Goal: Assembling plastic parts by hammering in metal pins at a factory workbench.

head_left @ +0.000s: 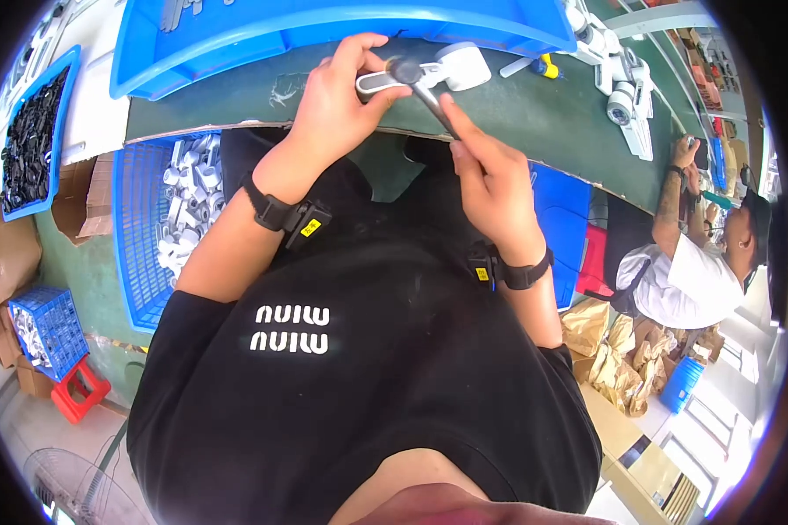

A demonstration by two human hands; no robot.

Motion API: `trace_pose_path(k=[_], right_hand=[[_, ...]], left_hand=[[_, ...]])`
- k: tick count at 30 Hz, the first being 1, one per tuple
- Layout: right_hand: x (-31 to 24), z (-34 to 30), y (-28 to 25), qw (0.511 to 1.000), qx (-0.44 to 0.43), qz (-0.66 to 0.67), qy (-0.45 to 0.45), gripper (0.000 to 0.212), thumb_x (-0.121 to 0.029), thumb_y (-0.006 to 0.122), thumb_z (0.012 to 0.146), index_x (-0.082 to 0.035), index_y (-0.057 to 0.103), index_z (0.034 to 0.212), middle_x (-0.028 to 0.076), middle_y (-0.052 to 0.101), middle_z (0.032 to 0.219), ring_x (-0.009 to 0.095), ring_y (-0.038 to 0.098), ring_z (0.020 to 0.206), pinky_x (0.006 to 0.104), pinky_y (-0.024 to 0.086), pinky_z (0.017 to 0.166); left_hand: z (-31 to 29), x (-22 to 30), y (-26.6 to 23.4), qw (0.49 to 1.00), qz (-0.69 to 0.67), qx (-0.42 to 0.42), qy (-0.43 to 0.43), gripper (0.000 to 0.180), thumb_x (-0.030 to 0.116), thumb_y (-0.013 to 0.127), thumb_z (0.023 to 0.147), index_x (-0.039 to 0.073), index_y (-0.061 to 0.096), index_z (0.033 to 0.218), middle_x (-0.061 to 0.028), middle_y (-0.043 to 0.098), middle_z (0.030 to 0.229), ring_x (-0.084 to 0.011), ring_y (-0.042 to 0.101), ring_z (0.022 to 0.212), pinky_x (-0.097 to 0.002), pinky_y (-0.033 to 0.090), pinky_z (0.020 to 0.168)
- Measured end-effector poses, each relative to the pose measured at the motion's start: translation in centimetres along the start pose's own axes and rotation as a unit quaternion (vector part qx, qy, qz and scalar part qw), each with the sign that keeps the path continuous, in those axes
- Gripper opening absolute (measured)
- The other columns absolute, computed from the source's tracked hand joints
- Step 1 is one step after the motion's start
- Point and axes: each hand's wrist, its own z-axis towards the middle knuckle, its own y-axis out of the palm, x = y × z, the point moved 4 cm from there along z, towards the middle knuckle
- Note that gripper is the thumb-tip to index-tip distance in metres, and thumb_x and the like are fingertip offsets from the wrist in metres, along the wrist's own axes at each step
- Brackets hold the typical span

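Near the table's front edge, my left hand [328, 109] is closed on a white and grey plastic part [378, 82]. The part's slim arm leads to a wide, rounded white head [464, 66] on the right. My right hand [495, 179] grips the straight shaft of a hammer-like tool [435, 109]. Its dark round head lies over the white part, close to my left fingertips; I cannot tell whether they touch. My right index finger stretches along the shaft.
A big blue bin [341, 26] stands behind my hands. Several white assemblies [623, 96] lie at right, near a yellow-and-black-handled tool [546, 66]. A blue crate [140, 236] of white parts sits lower left; a tray of black parts [35, 136] is farther left. A co-worker [687, 271] works at right.
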Motion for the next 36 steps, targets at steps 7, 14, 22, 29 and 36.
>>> trace_pose_path(k=[7,14,22,29,36], right_hand=[[-0.5,0.5,2.1,0.998,-0.010,-0.018,-0.055,0.055,0.004,0.060,0.102,-0.008,0.059,0.156,0.015,0.063,0.081,0.022,0.058,0.068,0.0315,0.050,0.071],[-0.9,0.3,0.7,0.991,0.080,0.041,-0.096,0.058,0.004,0.065,0.098,-0.016,0.065,0.152,0.018,0.067,0.081,0.034,0.061,0.071,0.0378,0.053,0.071],[3.4,-1.5,-3.2,0.970,0.196,0.142,-0.015,0.049,0.000,0.057,0.108,-0.004,0.057,0.157,0.002,0.073,0.088,0.009,0.053,0.069,0.0274,0.051,0.070],[3.8,-1.8,-0.8,0.979,0.092,0.167,0.076,0.055,-0.003,0.054,0.111,-0.006,0.046,0.165,-0.003,0.055,0.080,0.005,0.043,0.068,0.0210,0.042,0.065],[3.6,-0.3,-0.6,0.996,0.036,0.053,0.057,0.047,-0.002,0.058,0.108,-0.007,0.060,0.155,0.007,0.081,0.125,0.008,0.053,0.072,0.0241,0.051,0.072]], left_hand=[[0.2,-0.3,-0.4,0.999,-0.031,-0.012,-0.042,0.072,0.010,0.091,0.084,0.007,0.053,0.145,-0.0090,0.081,0.107,-0.0248,0.077,0.094,-0.0352,0.059,0.086],[-0.2,-0.2,0.1,0.999,-0.022,0.013,-0.029,0.076,0.015,0.092,0.084,0.002,0.047,0.144,-0.0149,0.078,0.098,-0.0328,0.077,0.087,-0.0394,0.061,0.079],[-0.6,0.5,0.6,0.992,0.062,0.052,0.098,0.043,0.016,0.088,0.088,0.004,0.067,0.123,-0.0122,0.078,0.103,-0.0327,0.076,0.092,-0.0397,0.061,0.077],[-0.5,0.7,0.4,0.989,0.066,0.047,0.120,0.024,0.016,0.088,0.089,0.001,0.077,0.106,-0.0112,0.076,0.101,-0.0297,0.075,0.087,-0.0356,0.060,0.068],[-0.5,1.3,0.4,0.994,0.058,0.032,0.089,0.024,0.019,0.087,0.089,0.002,0.076,0.103,-0.0118,0.076,0.101,-0.0334,0.073,0.089,-0.0411,0.060,0.074]])
